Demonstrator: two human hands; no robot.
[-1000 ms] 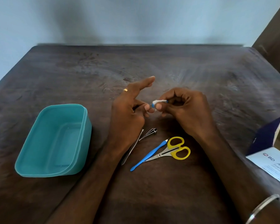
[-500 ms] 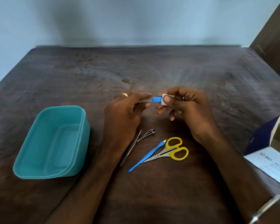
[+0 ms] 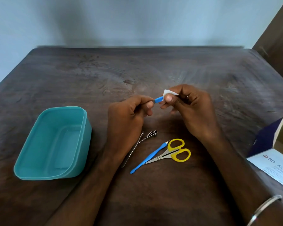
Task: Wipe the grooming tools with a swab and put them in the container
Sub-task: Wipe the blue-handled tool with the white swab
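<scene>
Left grip (image 3: 129,111): pinches small blue-handled tool (image 3: 158,100), frame centre.
Right grip (image 3: 191,108): pinches white swab (image 3: 167,92) against tool's end.
Teal plastic container (image 3: 31,167): lower left, on dark wooden surface (image 3: 153,70).

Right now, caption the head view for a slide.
Both hands wipe a small blue-handled tool with a white swab beside an empty teal container.

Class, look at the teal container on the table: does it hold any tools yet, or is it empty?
Empty. The container shows only its bare teal floor, and the scissors still lie on the table beside it.
</scene>
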